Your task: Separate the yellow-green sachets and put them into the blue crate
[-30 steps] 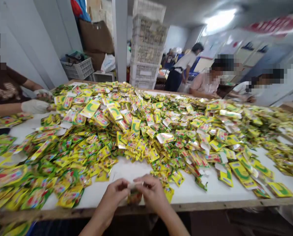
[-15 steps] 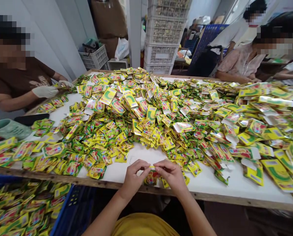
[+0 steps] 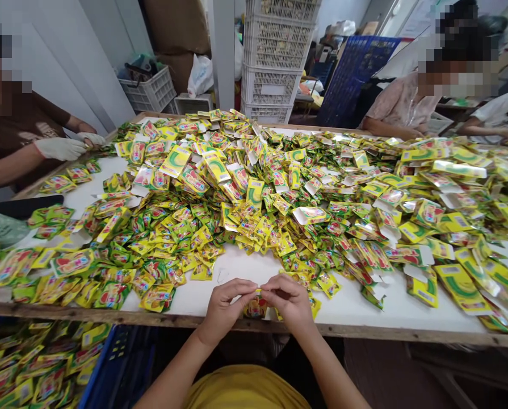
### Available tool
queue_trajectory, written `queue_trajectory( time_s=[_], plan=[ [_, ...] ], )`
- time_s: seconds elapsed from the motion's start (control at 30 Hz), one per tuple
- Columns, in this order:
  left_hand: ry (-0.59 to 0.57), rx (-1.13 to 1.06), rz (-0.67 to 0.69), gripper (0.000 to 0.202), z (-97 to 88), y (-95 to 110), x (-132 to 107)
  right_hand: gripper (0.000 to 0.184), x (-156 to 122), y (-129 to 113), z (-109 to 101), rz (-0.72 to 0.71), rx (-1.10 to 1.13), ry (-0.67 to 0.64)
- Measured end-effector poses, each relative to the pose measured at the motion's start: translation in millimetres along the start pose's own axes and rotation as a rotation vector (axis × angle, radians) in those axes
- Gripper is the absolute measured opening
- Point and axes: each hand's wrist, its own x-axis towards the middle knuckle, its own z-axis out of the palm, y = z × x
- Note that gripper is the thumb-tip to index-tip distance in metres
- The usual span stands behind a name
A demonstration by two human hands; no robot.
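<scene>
My left hand [image 3: 225, 305] and my right hand [image 3: 288, 300] meet at the near edge of the white table [image 3: 377, 318]. Both pinch the top of one small yellow and red sachet [image 3: 256, 305], which hangs between them. Just beyond my fingers begins a huge heap of yellow-green sachets [image 3: 254, 210] that covers most of the table. Flattened small cartons [image 3: 458, 279] in the same colours lie mixed in on the right.
A blue crate [image 3: 121, 363] full of sachets stands below the table at my left. A gloved person [image 3: 60, 149] works at the far left, and other people [image 3: 402, 105] sit at the far right. Stacked white crates [image 3: 275, 62] rise behind the table.
The view has dropped and come closer. My hands have stayed together on the sachet at the table's near edge, with a slight shift of the fingers.
</scene>
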Motion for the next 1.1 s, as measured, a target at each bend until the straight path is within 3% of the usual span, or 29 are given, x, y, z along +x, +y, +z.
queue_trajectory(
  time_s=[0.17,0.4,0.5,0.67,0.83,0.9,1.0,1.1],
  plan=[
    [-0.039,-0.016,-0.111,0.016,-1.9,5,3,0.003,4,-1,1,-0.038,-0.107,0.013],
    [-0.114,0.059,-0.021,0.023,-9.3,-1,0,0.004,10,-17,0,-0.056,-0.234,-0.045],
    [-0.13,0.091,-0.017,0.024,-10.6,-7,-2,0.009,10,-20,1,-0.164,-0.346,-0.036],
    [-0.134,0.08,-0.008,0.023,-1.0,-12,-10,0.013,-9,-14,-3,-0.305,-0.325,-0.081],
    [-0.227,0.221,0.113,0.045,4.0,-11,-19,0.019,-27,-5,-2,-0.389,-0.344,-0.032],
    [-0.244,0.232,0.107,0.047,3.6,-10,-20,0.018,-27,-4,-2,-0.373,-0.336,-0.02],
    [-0.222,0.199,0.064,0.042,3.1,-11,-18,0.009,-18,-6,-6,-0.232,-0.26,-0.051],
    [-0.148,0.177,-0.065,0.04,3.0,-14,-16,0.005,-2,-12,-13,-0.086,-0.275,-0.101]
  ],
)
